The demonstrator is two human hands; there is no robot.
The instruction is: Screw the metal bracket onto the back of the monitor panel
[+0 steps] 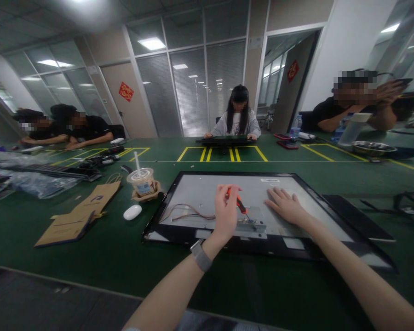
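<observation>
A large flat panel point(200, 184) in a black frame lies back-side up on the green table in front of me. My left hand point(226, 211) is closed around a red-handled screwdriver point(240, 204), its tip down at a small metal bracket point(253, 225) on the panel. My right hand point(286, 204) lies flat and open on the grey back of the panel, just right of the bracket. Thin coloured wires point(188, 214) run across the panel left of my left hand. A watch sits on my left wrist.
A lidded drink cup with a straw point(141, 180), a white mouse point(132, 212) and brown paper bags point(79, 214) lie left of the panel. Black parts point(357, 216) lie to its right. Several other people sit around the table, one opposite with another panel point(226, 140).
</observation>
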